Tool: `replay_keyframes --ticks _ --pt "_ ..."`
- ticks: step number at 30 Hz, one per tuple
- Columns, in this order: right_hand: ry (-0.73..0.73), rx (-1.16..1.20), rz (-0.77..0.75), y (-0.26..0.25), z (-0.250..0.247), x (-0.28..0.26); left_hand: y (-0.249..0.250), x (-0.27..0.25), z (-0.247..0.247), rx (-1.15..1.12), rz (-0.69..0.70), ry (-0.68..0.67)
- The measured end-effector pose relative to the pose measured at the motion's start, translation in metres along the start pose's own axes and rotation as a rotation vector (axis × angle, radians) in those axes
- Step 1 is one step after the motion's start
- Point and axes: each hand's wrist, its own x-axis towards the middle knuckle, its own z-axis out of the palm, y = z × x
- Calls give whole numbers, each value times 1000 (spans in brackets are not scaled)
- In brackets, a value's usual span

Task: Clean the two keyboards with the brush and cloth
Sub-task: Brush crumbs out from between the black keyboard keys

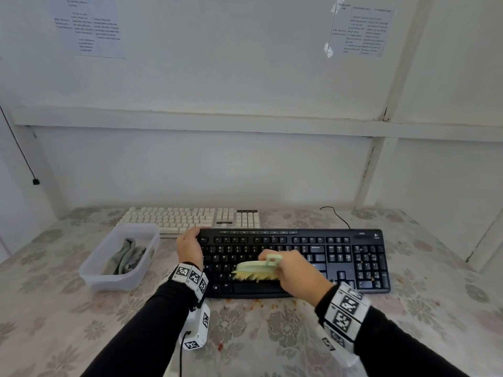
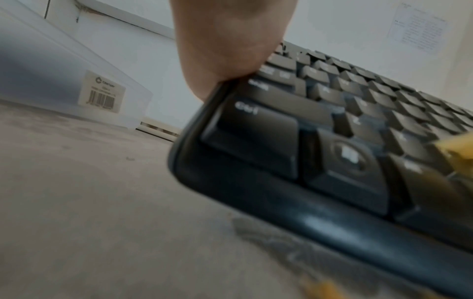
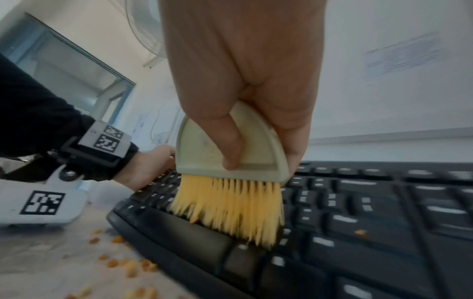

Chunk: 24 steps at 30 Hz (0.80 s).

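Note:
A black keyboard (image 1: 340, 257) lies in front of me on the flowered tablecloth. Behind it sits a white keyboard (image 1: 174, 217). My left hand (image 1: 190, 244) grips the black keyboard's left end (image 2: 194, 145), thumb on its top edge. My right hand (image 1: 292, 270) grips a pale green brush (image 1: 258, 269) with yellow bristles (image 3: 230, 210), which press on the keys near the space bar (image 3: 204, 236). A grey cloth (image 1: 126, 257) lies in a clear plastic tub (image 1: 109, 280) to the left.
Orange crumbs (image 1: 258, 304) lie scattered on the cloth along the black keyboard's front edge (image 3: 122, 263), with a few on its right keys (image 1: 373, 278). A black cable (image 1: 337, 214) runs back from the keyboard. The white wall stands close behind.

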Motion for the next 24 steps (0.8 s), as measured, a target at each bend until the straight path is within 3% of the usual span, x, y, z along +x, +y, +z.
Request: replay_keyframes --ticks 4,7,12,19,24 --pt "-6 -77 180 31 -16 -13 0 1 0 -3 -13 -10" --pt "-11 -105 217 33 -36 -19 1 0 0 5 -5 -18" --pt "95 -28 73 -4 -56 -10 2 -2 -1 -9 -13 -23" --pt "143 140 -150 -59 -25 34 7 -5 0 9 41 -32" --pt "148 42 -43 -39 -18 29 5 -5 2 -27 -8 40"
